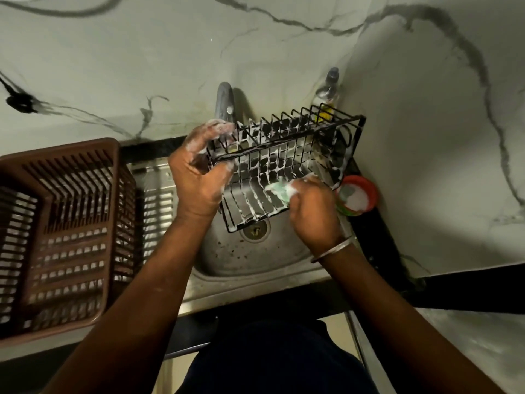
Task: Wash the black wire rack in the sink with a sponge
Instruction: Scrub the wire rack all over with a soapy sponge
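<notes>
It's dim here, with a greenish cast over the marble wall. Light falls from my upper left: the faucet throws a soft shadow rightward onto that wall. The steel drainboard gives patchy glare, and foam on the black wire rack shows bright. My right hand and the sponge look slightly smeared. The wide lens bows the brown basket and stretches my forearms towards the frame's edges.

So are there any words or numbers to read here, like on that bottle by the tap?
The bottle: a small tag on its label, too blurred to read.
The red-rimmed tub: no writing shows.
The black wire rack and brown basket: no writing shows.
Nothing here can be read.
</notes>
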